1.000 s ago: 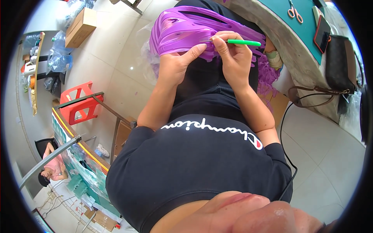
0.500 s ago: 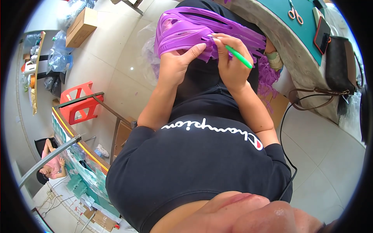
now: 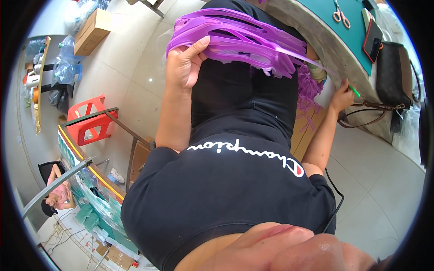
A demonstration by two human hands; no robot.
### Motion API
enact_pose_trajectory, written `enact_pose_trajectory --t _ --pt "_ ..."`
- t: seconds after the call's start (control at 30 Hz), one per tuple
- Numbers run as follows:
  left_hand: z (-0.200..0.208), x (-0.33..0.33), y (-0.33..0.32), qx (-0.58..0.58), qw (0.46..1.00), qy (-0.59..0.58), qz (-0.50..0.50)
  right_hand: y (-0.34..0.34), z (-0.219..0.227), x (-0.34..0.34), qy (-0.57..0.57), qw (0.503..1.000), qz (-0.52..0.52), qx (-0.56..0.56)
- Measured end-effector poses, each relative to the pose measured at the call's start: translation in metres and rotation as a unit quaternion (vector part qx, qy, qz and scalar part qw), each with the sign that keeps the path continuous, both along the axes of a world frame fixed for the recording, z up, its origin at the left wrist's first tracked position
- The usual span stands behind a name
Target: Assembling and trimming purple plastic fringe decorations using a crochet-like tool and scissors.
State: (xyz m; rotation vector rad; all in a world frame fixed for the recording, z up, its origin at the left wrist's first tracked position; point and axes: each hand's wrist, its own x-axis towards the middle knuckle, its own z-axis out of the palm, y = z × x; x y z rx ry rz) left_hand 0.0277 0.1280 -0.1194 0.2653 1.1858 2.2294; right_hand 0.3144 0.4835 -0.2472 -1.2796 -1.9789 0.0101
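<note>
gripping a bundle of purple plastic strips [image 3: 244,40], the left hand [image 3: 185,63] sits on the lap, thumb up over the near edge of the bundle and fingers curled under it, so closed on the strips. the strips fan out across the black-clad legs toward the right, with more loose purple strips [image 3: 309,90] hanging down on the right side beside the table [image 3: 312,27]. one thin purple strand [image 3: 312,58] runs from the bundle, stretched out to the right hand [image 3: 341,97]. right hand is held out well apart from the left, just below the round table's rim, pinched shut around a thin green tool [image 3: 354,91] whose tip pokes out past the fingers; cannot tell if the strand is hooked on it or pinched in the fingers.

on the green tabletop: pink-handled scissors [image 3: 339,11] and a phone [image 3: 373,34]. dark bag [image 3: 395,72] with strap rests at the table's edge. cardboard [image 3: 303,131] on the floor under the right forearm. far left: red plastic stool [image 3: 88,119], cardboard box [image 3: 92,31], clear plastic bags [image 3: 68,67]. another person in pink [image 3: 56,194] sits at lower left.
</note>
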Motion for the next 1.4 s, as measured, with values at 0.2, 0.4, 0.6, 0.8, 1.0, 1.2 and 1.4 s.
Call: enact_pose_trajectory --t 0.2,0.4,0.6,0.8,1.0,1.2,1.4 --pt "-0.001 0.003 0.002 0.000 1.000 -0.004 0.011 0.044 -0.107 0.076 -0.139 0.972 -0.163 -0.099" --pt "0.013 0.006 0.002 0.004 0.999 -0.025 -0.021 0.044 -0.114 0.065 -0.137 0.971 0.019 -0.196" --pt "0.023 0.017 -0.004 -0.051 0.994 0.028 -0.090 -0.067 0.030 -0.061 0.216 0.843 0.292 -0.396" --pt "0.024 0.040 0.014 -0.051 0.995 0.025 -0.076 -0.189 0.127 -0.122 0.385 0.618 0.531 -0.434" --pt "0.023 0.054 0.022 -0.049 0.996 0.057 -0.038 -0.212 0.127 -0.148 0.427 0.628 0.515 -0.398" --pt "0.019 0.054 0.022 -0.044 0.996 0.080 -0.016 -0.213 0.120 -0.154 0.411 0.640 0.517 -0.392" --pt "0.020 0.054 0.023 -0.048 0.995 0.087 -0.015 -0.211 0.120 -0.153 0.397 0.658 0.519 -0.375"
